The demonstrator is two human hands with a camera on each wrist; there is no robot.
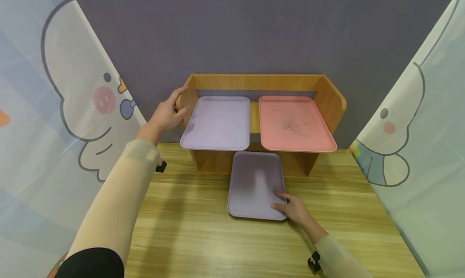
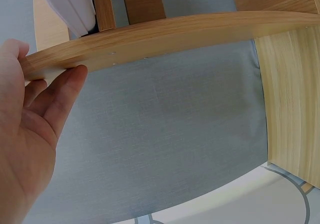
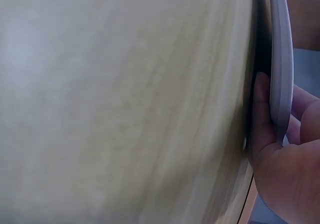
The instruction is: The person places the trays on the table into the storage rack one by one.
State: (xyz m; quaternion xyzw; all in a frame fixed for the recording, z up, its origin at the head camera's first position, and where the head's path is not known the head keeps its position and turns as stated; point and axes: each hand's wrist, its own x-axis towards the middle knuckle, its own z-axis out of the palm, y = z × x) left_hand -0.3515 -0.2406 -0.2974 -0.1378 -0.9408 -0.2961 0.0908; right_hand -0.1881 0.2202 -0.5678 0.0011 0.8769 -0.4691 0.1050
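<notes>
A small wooden desk shelf (image 1: 259,82) stands against the grey wall. My left hand (image 1: 168,114) grips the front edge of its left side panel (image 2: 150,36), thumb on one face and fingers on the other. My right hand (image 1: 292,208) pinches the right edge of a mauve tray (image 1: 254,185) near its front corner. In the right wrist view, a digit lies under the tray's rim (image 3: 281,69) and the other fingers lie on the opposite side. The tray's back end reaches the shelf's lower opening, and nothing lies on it.
On the shelf top, a lilac tray (image 1: 219,122) lies at the left and a pink tray (image 1: 296,122) with dark marks at the right; both overhang the front. Below is a wood-grain table (image 1: 203,241). Cartoon-printed cloths (image 1: 91,88) flank both sides.
</notes>
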